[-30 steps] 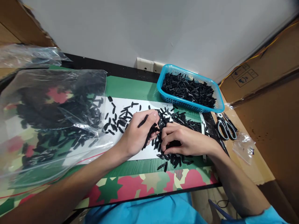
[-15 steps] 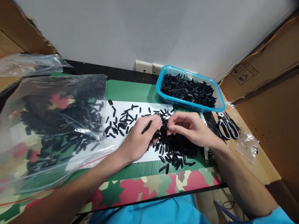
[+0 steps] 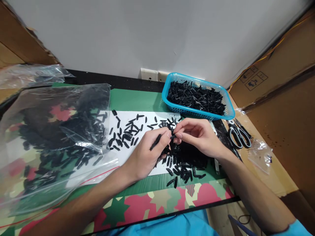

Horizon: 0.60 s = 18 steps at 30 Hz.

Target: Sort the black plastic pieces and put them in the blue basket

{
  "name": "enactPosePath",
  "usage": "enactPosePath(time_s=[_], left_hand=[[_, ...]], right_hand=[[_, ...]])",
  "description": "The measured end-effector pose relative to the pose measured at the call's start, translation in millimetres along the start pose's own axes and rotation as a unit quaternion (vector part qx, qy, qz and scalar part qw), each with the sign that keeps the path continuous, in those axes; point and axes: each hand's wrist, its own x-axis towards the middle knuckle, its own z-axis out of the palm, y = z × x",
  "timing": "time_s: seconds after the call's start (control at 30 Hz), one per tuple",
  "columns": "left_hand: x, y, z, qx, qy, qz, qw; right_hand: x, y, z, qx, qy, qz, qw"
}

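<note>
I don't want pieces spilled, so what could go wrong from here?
The left hand clutches several black pieces, so some might slip out. Loose pieces lie toward the front of the table and could get brushed off. The right hand is close in front of the basket, which is heaped with pieces, so a knock might spill some.

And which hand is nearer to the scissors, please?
Right. The right hand is to the left of the scissors; the left hand is farther left, beyond the right.

The left hand [image 3: 149, 153] curls inward beside the right hand [image 3: 202, 137], whose fingers [image 3: 188, 124] pinch.
</note>
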Motion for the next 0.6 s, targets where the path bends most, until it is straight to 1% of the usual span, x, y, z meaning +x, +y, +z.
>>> enactPosePath(time_s=[0.07, 0.13, 0.2, 0.27, 0.3, 0.33, 0.37, 0.43, 0.47, 0.5, 0.53, 0.57, 0.6], left_hand=[[0, 0, 0.3, -0.007, 0.000, -0.004, 1.000], [0, 0, 0.8, -0.013, 0.002, -0.005, 1.000], [1, 0, 1.1, -0.018, 0.011, -0.003, 1.000], [1, 1, 1.2, -0.024, 0.024, -0.004, 0.999], [2, 1, 1.0, -0.030, 0.030, -0.006, 0.999], [2, 0, 0.8, -0.037, 0.034, -0.009, 0.999], [3, 0, 0.5, -0.044, 0.038, -0.010, 0.998], [4, -1, -0.4, -0.053, 0.045, -0.007, 0.998], [5, -2, -0.9, -0.054, 0.047, -0.005, 0.997], [5, -3, -1.4, -0.054, 0.048, -0.003, 0.997], [5, -3, -1.8, -0.053, 0.049, -0.003, 0.997], [6, -4, -2.1, -0.053, 0.048, -0.004, 0.997], [6, -4, -2.4, -0.054, 0.047, -0.006, 0.997]], right_hand=[[0, -1, 0, -0.004, 0.003, -0.003, 1.000], [0, -2, -1, -0.031, 0.012, -0.012, 0.999], [-1, -4, -2, -0.104, 0.045, -0.038, 0.993], [-2, -6, -3, -0.221, 0.092, -0.073, 0.968], [-4, -8, -3, -0.276, 0.101, -0.088, 0.952], [-5, -10, -3, -0.318, 0.088, -0.099, 0.939], [-6, -11, -2, -0.343, 0.048, -0.105, 0.932], [-7, -13, 1, -0.357, -0.090, -0.106, 0.924], [-7, -14, 2, -0.359, -0.162, -0.103, 0.914], [-7, -14, 4, -0.364, -0.220, -0.098, 0.900], [-6, -13, 6, -0.372, -0.262, -0.093, 0.886], [-6, -13, 8, -0.381, -0.286, -0.087, 0.875], [-6, -13, 9, -0.390, -0.298, -0.082, 0.867]])
